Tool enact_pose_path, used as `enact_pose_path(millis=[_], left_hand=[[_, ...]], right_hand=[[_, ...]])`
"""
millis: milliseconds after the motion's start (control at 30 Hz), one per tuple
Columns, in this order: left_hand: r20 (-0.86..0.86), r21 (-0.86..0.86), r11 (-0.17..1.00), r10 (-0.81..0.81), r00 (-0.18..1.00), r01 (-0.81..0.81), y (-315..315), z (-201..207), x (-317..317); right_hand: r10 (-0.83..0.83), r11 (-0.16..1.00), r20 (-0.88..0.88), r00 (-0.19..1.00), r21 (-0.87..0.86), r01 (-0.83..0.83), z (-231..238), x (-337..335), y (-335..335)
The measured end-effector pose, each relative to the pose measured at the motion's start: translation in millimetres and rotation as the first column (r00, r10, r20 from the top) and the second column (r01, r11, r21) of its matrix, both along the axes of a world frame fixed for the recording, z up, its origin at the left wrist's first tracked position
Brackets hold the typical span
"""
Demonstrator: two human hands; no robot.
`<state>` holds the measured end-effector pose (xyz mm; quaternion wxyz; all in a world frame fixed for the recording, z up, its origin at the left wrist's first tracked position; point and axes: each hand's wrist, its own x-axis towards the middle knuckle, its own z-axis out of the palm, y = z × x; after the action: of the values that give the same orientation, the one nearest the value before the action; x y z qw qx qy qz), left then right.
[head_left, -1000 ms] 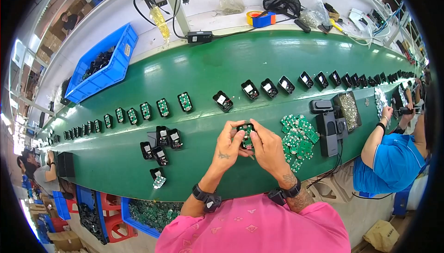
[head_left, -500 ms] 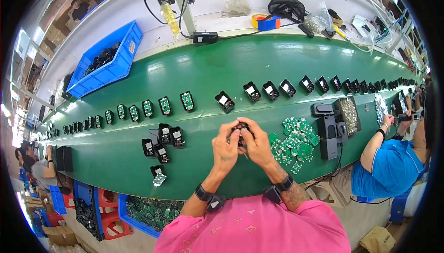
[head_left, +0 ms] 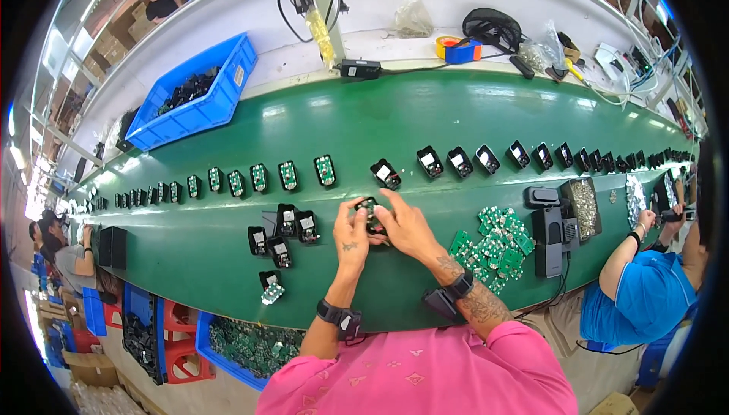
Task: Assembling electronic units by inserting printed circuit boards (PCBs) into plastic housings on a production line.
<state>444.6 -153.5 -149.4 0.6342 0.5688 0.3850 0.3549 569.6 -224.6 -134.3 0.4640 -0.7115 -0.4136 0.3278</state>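
Observation:
Before me I hold a small black plastic housing [head_left: 370,205] with a green circuit board in it. My left hand [head_left: 351,242] is wrapped round its left side. From the right, the thumb of my right hand [head_left: 411,228] presses on the board, while its index finger points up and away. The fingers below the housing are partly hidden. Just beyond my hands stands another open black housing [head_left: 386,174] with a white part inside. A heap of loose green circuit boards [head_left: 497,246] lies to the right of my right hand.
Rows of housings with green boards [head_left: 258,177] and without [head_left: 459,162] cross the green table [head_left: 364,123]. Several more housings [head_left: 281,252] sit at left. A blue crate [head_left: 190,104] stands behind. A box of small metal parts [head_left: 581,206] and a co-worker in blue [head_left: 645,293] are at right.
My hands have tilted the housing so its board shows, and my right index finger has lifted off it. The whole view has shifted, with things appearing farther right.

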Motion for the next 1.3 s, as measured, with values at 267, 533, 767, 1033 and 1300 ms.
enact_pose_path(millis=[267, 533, 767, 1033, 1300], left_hand=[[-0.121, 0.182, 0.983, 0.029, 0.992, -0.006, 36, -11, 17], [-0.205, 0.216, 0.965, -0.101, 0.974, 0.145, 73, -18, 58], [-0.505, 0.264, 0.945, -0.033, 0.862, 0.191, 84, -7, 85], [-0.616, 0.471, 0.753, -0.092, 0.782, 0.459, -41, 13, 18], [-0.584, 0.672, 0.582, 0.035, 0.811, 0.459, -59, -30, 42]], right_hand=[[-0.223, 0.962, 0.687, 0.692, 0.041, 0.269, -35, 40, 51], [-0.139, 0.976, 0.579, 0.804, -0.06, 0.212, -5, 7, -63], [-0.227, 0.944, 0.656, 0.72, -0.034, 0.33, -9, 33, -124], [-0.084, 0.951, 0.648, 0.757, -0.175, 0.256, -20, 55, -134], [-0.322, 0.945, 0.382, 0.866, 0.083, 0.315, -34, 58, -120]])
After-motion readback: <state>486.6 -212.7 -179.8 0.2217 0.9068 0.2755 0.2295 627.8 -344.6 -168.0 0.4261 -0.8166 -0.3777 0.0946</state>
